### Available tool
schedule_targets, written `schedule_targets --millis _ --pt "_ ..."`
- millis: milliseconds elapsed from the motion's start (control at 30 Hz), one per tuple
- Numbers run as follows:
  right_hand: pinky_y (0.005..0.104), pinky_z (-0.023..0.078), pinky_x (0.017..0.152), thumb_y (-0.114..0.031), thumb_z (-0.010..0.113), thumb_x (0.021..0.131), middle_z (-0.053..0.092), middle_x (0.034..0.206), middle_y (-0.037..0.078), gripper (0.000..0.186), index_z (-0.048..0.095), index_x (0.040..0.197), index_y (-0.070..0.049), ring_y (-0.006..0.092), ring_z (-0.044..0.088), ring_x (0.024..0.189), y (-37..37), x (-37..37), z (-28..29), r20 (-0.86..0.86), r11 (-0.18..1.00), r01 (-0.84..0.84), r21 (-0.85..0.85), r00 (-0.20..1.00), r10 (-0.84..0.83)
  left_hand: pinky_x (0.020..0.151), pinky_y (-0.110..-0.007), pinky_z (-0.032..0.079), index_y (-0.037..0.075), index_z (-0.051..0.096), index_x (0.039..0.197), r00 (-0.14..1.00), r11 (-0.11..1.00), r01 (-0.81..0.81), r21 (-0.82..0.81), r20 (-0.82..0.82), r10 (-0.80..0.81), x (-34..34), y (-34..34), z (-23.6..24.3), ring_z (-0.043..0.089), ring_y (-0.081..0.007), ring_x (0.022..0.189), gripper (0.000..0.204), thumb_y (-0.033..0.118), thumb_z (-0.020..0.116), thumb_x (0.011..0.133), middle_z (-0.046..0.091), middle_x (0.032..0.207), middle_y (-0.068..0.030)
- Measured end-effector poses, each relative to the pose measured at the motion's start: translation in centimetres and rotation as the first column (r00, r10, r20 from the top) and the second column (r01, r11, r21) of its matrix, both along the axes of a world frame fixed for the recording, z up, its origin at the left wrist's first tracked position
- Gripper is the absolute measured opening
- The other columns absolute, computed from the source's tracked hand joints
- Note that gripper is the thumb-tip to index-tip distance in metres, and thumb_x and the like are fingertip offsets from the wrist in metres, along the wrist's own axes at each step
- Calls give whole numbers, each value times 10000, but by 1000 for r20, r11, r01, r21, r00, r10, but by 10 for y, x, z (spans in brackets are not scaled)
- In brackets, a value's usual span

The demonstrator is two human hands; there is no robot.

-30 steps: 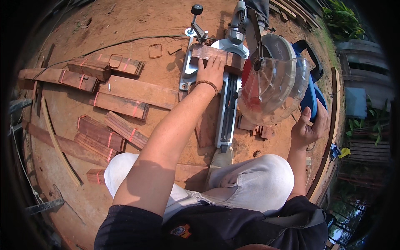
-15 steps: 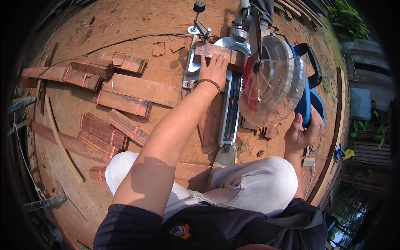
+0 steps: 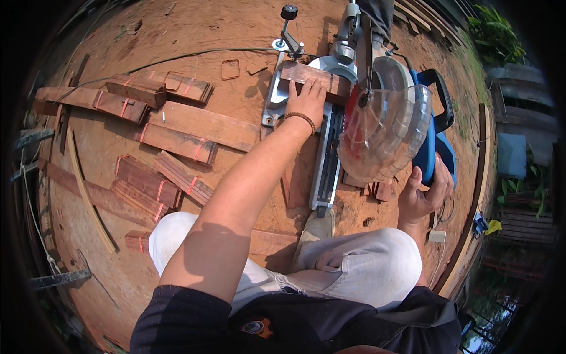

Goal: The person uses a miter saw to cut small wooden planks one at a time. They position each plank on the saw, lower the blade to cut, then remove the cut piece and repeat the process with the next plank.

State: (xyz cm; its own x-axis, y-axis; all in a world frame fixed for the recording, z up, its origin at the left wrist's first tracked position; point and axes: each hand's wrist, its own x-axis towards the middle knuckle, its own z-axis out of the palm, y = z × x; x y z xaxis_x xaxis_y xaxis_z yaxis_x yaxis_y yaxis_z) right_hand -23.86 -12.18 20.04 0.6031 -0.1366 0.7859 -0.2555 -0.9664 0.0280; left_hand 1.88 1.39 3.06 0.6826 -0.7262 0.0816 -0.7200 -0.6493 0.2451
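Observation:
A blue and grey miter saw (image 3: 348, 54) stands on the ground in front of me, with a clear blade guard (image 3: 386, 138) over its red blade (image 3: 352, 109). My left hand (image 3: 306, 101) lies on a reddish-brown wood block (image 3: 298, 71) on the saw's bed, left of the blade. Its fingers are stretched out over the block, and the palm rests at the near side. My right hand (image 3: 427, 192) is wrapped round the saw's blue handle (image 3: 450, 162) at the right. The handle hides some of its fingers. The guard partly covers the blade.
Bundles of wood strips (image 3: 180, 141) tied with red bands lie on the dirt at left. A clamp with a black knob (image 3: 289, 12) rises from the saw bed. A dark cable (image 3: 194, 53) runs left, and a long timber (image 3: 483, 153) lies along the right. Offcuts (image 3: 383, 190) sit beneath the guard.
The whole view has shifted slightly. My left hand stays on the wood block, and my right hand stays on the saw handle.

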Motion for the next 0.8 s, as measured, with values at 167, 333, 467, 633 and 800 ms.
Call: schedule_targets --millis 167,333,467,633,800 --pt "436 432 1055 -269 770 928 741 1177 124 412 700 1244 -13 315 671 1124 4 5 9 9 1000 -17 -25 1000 17 1250 -634 249 82 462 1559 1000 1000 27 12 -1 -27 4 0 6 345 -298 1551 661 147 636 924 401 1658 -121" --pt "454 420 1087 -267 797 916 760 1152 106 390 712 1216 -33 292 693 1098 -20 32 64 100 990 -86 -108 990 97 1256 -614 270 87 532 1480 998 995 63 -82 36 -61 36 -10 15 383 -318 1517 661 145 731 852 479 1568 -128" --pt "401 546 935 -291 793 947 762 1117 137 363 740 1187 -23 307 712 1060 -58 64 130 92 988 -149 -31 984 152 1226 -596 321 118 477 1516 991 982 136 133 -38 -132 69 -21 24 386 -303 1516 737 192 773 845 454 1602 -123" --pt "349 562 888 -348 753 973 762 1062 122 325 764 1135 -66 241 737 994 -96 104 187 45 979 -149 138 989 144 1136 -487 453 93 693 1248 992 992 123 -27 -18 -123 69 -19 46 577 -302 1318 403 239 690 873 650 1339 -136" --pt "343 557 935 -461 714 1006 761 1186 110 444 751 1266 -103 230 738 1067 -101 122 198 39 990 -116 -76 992 119 842 -451 549 38 733 1057 849 822 -480 -308 -401 345 110 -4 69 690 -322 905 390 397 694 911 707 968 -138"
